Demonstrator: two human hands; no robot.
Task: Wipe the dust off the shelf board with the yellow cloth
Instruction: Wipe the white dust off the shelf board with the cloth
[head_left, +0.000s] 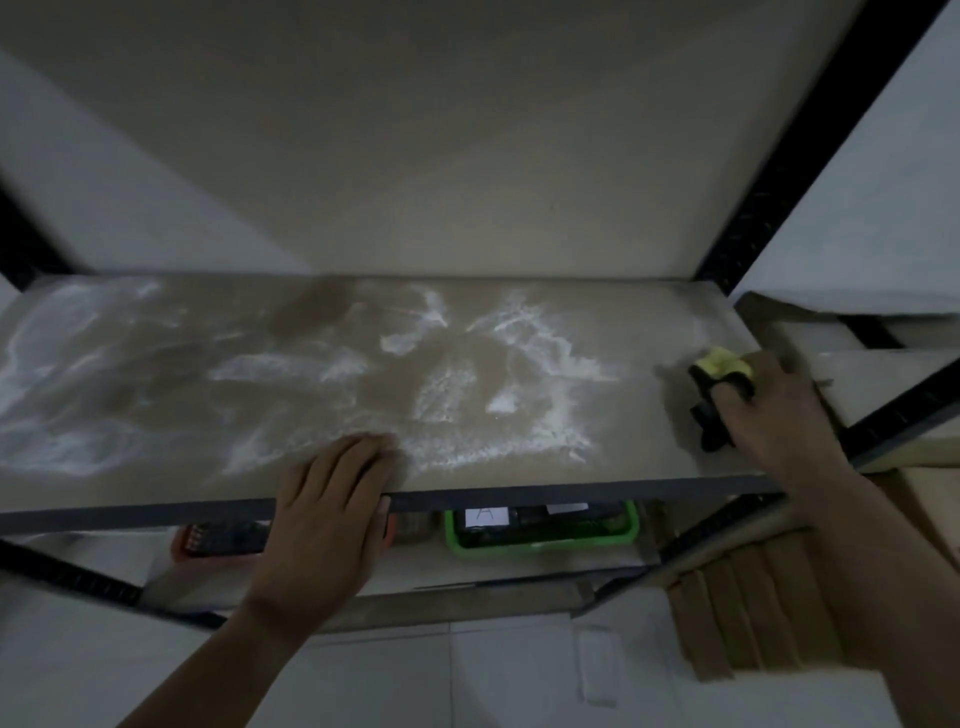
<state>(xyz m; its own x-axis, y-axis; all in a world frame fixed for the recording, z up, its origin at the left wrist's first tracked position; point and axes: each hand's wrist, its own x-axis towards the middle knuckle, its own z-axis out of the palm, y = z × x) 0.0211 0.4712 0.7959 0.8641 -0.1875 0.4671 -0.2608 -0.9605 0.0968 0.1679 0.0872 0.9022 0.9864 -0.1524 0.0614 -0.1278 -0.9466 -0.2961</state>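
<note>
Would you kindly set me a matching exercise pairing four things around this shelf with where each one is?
Things:
1. left hand
2. yellow cloth
3. green basket
4. white dust

Places:
A. on the shelf below
B. spread over the left and middle of the shelf board
C. flat on the board's front edge
D. gripped in the right hand at the board's right end

Pairs: 1-C, 2-D, 3-A, 4-B

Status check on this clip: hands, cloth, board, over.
Left hand flat on shelf board front edge. Right hand grips yellow cloth at right end. White dust across most of board. Nothing in the way.
</note>
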